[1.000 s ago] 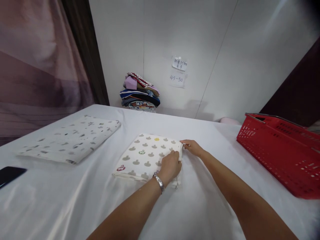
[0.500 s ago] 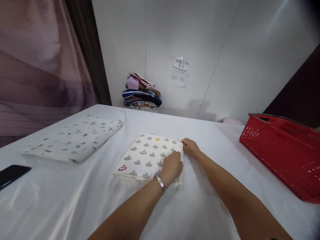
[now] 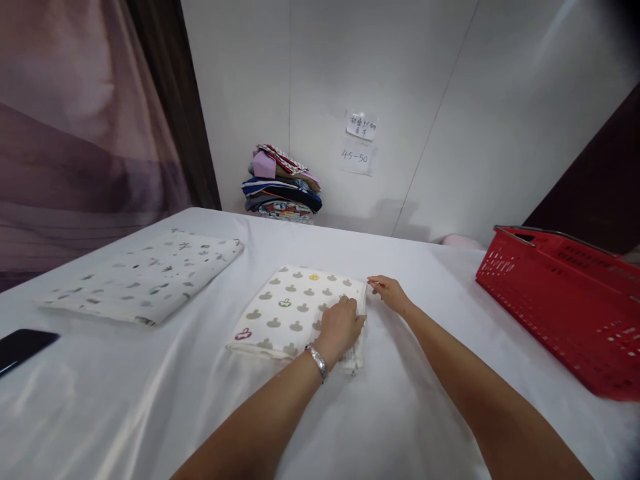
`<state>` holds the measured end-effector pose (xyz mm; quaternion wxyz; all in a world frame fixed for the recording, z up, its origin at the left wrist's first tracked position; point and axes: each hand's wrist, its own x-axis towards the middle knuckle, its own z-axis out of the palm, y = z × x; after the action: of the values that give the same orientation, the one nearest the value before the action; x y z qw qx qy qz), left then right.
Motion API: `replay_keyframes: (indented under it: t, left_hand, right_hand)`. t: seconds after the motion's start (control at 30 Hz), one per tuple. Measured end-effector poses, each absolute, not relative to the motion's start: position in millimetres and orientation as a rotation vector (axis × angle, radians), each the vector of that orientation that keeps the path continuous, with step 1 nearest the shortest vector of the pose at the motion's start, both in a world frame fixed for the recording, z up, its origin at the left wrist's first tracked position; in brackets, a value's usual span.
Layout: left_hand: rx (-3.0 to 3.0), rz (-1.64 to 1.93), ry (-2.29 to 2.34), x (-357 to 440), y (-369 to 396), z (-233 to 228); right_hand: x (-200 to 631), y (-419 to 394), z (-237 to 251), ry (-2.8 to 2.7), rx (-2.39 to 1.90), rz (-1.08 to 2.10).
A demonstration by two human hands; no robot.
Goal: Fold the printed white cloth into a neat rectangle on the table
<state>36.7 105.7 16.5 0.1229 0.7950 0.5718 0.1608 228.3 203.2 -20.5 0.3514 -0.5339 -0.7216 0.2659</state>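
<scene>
A folded white cloth with grey apple prints (image 3: pixel 287 310) lies on the white table (image 3: pixel 150 400) in front of me. My left hand (image 3: pixel 341 325), with a silver bracelet at the wrist, rests on the cloth's right edge, fingers curled over the fabric. My right hand (image 3: pixel 391 291) pinches the far right corner of the same cloth.
A second folded patterned cloth (image 3: pixel 145 277) lies at the left. A black phone (image 3: pixel 23 347) sits at the left edge. A red plastic basket (image 3: pixel 560 300) stands at the right. A pile of folded fabrics (image 3: pixel 283 183) is against the back wall under two paper notes (image 3: pixel 359 141).
My hands have stayed on the cloth's right edge. The right hand has shifted slightly outward at the corner. The view moved a little.
</scene>
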Motion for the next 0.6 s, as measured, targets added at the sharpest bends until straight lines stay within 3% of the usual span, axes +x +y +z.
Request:
replay_keyframes:
  t: [0.3, 0.6]
  left_hand:
    - [2.264, 0.496, 1.703, 34, 110, 13]
    - [1.935, 0.755, 1.609, 34, 115, 21]
  right_hand:
    - [223, 199, -12, -1.875, -1.368, 0.598]
    - [205, 183, -11, -1.617, -1.417, 1.027]
